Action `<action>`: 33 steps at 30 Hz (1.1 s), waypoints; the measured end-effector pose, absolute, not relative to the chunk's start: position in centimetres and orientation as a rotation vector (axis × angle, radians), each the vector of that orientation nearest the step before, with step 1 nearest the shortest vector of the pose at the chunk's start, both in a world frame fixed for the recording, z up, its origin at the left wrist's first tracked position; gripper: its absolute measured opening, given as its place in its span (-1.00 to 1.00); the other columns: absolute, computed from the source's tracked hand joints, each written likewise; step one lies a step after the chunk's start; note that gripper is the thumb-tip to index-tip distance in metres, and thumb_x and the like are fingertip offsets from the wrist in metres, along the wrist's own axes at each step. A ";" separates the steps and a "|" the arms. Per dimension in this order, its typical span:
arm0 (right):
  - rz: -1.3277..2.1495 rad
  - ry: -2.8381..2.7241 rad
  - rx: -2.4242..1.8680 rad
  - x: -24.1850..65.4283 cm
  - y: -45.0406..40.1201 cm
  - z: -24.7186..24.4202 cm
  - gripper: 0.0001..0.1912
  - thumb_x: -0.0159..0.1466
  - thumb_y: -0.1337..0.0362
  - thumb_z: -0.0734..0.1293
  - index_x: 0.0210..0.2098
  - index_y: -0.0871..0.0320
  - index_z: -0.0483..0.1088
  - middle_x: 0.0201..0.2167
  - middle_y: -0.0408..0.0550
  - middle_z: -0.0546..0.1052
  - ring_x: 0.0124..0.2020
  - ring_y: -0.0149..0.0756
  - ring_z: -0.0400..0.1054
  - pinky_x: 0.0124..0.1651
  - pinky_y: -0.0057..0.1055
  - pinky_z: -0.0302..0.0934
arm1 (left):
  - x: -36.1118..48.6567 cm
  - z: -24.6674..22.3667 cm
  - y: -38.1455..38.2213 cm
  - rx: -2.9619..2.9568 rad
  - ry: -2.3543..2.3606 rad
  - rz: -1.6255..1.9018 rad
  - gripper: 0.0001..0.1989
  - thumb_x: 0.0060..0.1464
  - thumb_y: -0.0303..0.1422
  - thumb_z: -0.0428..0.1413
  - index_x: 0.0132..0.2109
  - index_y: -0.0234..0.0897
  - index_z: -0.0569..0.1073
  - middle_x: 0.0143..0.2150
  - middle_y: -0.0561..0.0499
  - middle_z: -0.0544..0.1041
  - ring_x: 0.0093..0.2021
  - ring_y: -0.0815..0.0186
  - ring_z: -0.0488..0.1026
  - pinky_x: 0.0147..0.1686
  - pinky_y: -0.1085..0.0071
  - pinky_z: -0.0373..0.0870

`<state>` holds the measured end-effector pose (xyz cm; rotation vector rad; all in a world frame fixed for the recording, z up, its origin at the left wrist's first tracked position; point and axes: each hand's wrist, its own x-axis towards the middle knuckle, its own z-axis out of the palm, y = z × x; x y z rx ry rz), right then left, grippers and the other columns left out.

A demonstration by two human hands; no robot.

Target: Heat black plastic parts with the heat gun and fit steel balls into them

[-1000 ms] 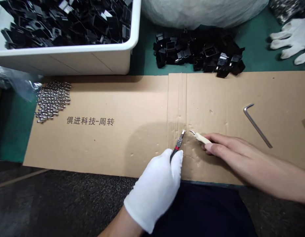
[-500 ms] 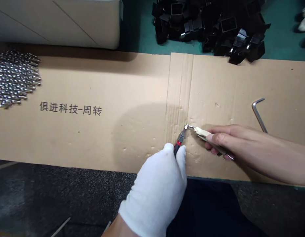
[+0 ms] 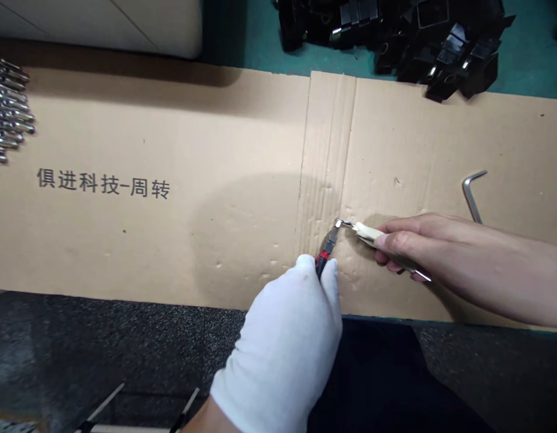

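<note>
My left hand (image 3: 289, 337), in a white glove, is closed round the handles of small pliers (image 3: 328, 245) with red and black grips. At the jaws sits a tiny shiny metal piece (image 3: 338, 223); its shape is too small to make out. From the right, my bare right hand (image 3: 408, 242) is closed on a deburring tool (image 3: 367, 233) with a cream handle and a thin bent metal tip. That tip meets the small piece at the plier jaws, just above the cardboard. A metal end of the tool sticks out behind my fingers.
Printed cardboard (image 3: 242, 138) covers the bench. An L-shaped hex key (image 3: 471, 195) lies right, partly behind my forearm. Shiny metal pins (image 3: 8, 111) are grouped at far left. Black plastic parts (image 3: 395, 36) pile up at the back; a pale box (image 3: 102, 24) stands back left.
The view has shifted and come slightly closer, so the pins and box sit further out of frame. Both hands keep their grips, with tool tip and plier jaws still together.
</note>
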<state>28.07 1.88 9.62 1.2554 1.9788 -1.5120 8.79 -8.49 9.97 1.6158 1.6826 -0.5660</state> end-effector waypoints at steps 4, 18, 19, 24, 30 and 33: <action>-1.727 1.778 1.265 27.8 2.2 9.6 -0.68 0.52 0.03 0.21 -0.32 -0.09 0.45 -0.30 -0.26 0.60 -0.31 -0.21 0.44 -0.27 -0.37 0.34 | 9.1 10.1 -8.3 1.573 1.709 -0.554 -0.61 0.49 -0.30 -0.19 -0.13 -0.30 0.50 -0.37 -0.15 0.60 -0.38 0.13 0.57 -0.36 0.34 0.41; -1.547 1.818 1.181 26.7 3.5 10.5 -0.51 0.52 -0.01 0.12 -0.48 -0.01 0.39 -0.49 -0.14 0.51 -0.47 -0.18 0.33 -0.38 -0.24 0.25 | 9.4 10.1 -8.5 1.418 1.795 -0.437 -0.69 0.46 -0.26 -0.07 -0.15 -0.28 0.49 -0.38 -0.12 0.61 -0.31 0.14 0.62 -0.26 0.36 0.49; -1.507 1.808 1.175 26.6 3.6 10.5 -0.47 0.52 -0.02 0.08 -0.49 -0.01 0.38 -0.49 -0.13 0.51 -0.48 -0.17 0.34 -0.39 -0.23 0.25 | 9.3 10.1 -8.4 1.406 1.796 -0.430 -0.70 0.45 -0.26 -0.06 -0.15 -0.28 0.50 -0.37 -0.11 0.61 -0.30 0.14 0.63 -0.25 0.36 0.49; -1.436 1.763 1.174 26.6 3.7 9.8 -0.43 0.52 -0.02 0.05 -0.49 0.02 0.40 -0.46 -0.10 0.55 -0.46 -0.16 0.40 -0.38 -0.23 0.28 | 9.3 10.2 -8.3 1.370 1.799 -0.425 -0.73 0.44 -0.25 -0.03 -0.13 -0.27 0.50 -0.35 -0.11 0.62 -0.27 0.14 0.63 -0.19 0.35 0.51; -1.459 1.795 1.149 26.2 3.8 9.6 -0.47 0.53 0.07 0.07 -0.48 0.05 0.41 -0.53 -0.11 0.49 -0.52 -0.23 0.32 -0.39 -0.26 0.24 | 9.0 10.1 -8.5 1.478 1.765 -0.365 -0.69 0.46 -0.26 -0.10 -0.09 -0.27 0.49 -0.39 -0.11 0.60 -0.26 0.13 0.62 -0.19 0.33 0.51; -1.423 1.804 1.121 26.2 3.8 9.8 -0.48 0.52 0.06 0.08 -0.49 0.05 0.40 -0.55 -0.11 0.48 -0.55 -0.23 0.32 -0.42 -0.26 0.24 | 8.5 9.9 -8.6 1.533 1.724 -0.327 -0.68 0.46 -0.25 -0.13 -0.08 -0.27 0.48 -0.39 -0.13 0.60 -0.27 0.11 0.61 -0.20 0.30 0.51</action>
